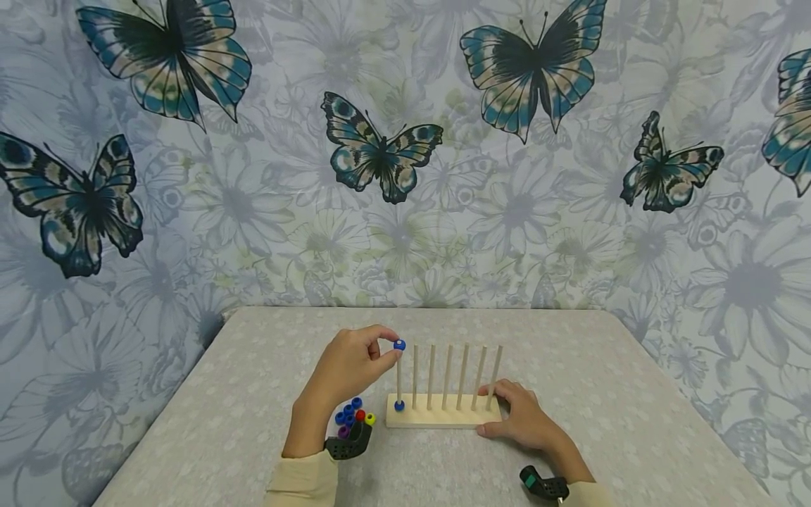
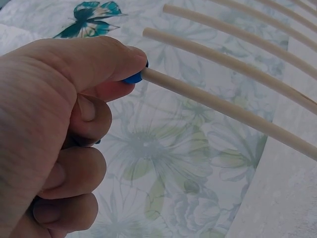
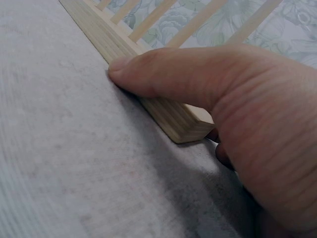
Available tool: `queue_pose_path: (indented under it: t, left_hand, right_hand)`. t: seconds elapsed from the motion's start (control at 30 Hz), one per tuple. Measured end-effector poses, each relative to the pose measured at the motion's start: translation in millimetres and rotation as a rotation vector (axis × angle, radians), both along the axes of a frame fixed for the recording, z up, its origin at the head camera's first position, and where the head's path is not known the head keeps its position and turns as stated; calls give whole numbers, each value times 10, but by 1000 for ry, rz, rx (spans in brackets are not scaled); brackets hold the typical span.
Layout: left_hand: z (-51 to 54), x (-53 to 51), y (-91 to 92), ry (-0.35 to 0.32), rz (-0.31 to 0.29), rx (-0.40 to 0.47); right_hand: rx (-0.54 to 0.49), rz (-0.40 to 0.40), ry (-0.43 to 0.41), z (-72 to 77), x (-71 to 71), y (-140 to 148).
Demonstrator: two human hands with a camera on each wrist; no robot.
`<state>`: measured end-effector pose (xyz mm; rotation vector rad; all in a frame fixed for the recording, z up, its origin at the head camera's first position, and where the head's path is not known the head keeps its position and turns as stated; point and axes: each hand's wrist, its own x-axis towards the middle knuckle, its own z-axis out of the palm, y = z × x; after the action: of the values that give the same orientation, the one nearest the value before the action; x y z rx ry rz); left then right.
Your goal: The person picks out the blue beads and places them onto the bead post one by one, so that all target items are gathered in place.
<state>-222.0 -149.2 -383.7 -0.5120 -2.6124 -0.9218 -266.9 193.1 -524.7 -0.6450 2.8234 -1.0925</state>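
My left hand [image 1: 348, 362] pinches a blue bead [image 1: 399, 345] between thumb and index finger at the top of the leftmost peg [image 1: 399, 377]. In the left wrist view that blue bead [image 2: 132, 78] meets the peg's tip, mostly covered by the fingers. A dark bluish bit [image 2: 91, 143] peeks out between the other curled fingers; its kind is unclear. Another blue bead [image 1: 399, 406] sits at the foot of the same peg. My right hand [image 1: 522, 415] grips the right end of the wooden base [image 1: 437, 421], its thumb [image 3: 143, 72] along the front side.
Left of the base, partly behind the left wrist's black camera [image 1: 351, 443], lie loose beads: several blue ones [image 1: 357, 403], a red [image 1: 360, 415], a yellow [image 1: 370, 419] and a purple [image 1: 343, 432]. Several bare pegs [image 1: 448, 377] rise along the base. A butterfly-patterned wall stands behind the table [image 1: 253, 373].
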Motion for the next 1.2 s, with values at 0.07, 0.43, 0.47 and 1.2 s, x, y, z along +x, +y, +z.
queue_pose_path:
  t: [0.07, 0.43, 0.47, 1.2]
  left_hand:
    - [1, 5, -2, -5, 0, 0]
    - [-5, 15, -22, -33, 8, 4]
    - [-7, 16, -25, -37, 8, 4]
    - [34, 46, -9, 43, -33, 67]
  right_hand:
    - [-1, 0, -3, 4, 4, -2]
    - [-6, 2, -6, 13, 28, -20]
    - [-6, 2, -6, 10, 30, -21]
    - [-17, -2, 3, -13, 11, 0]
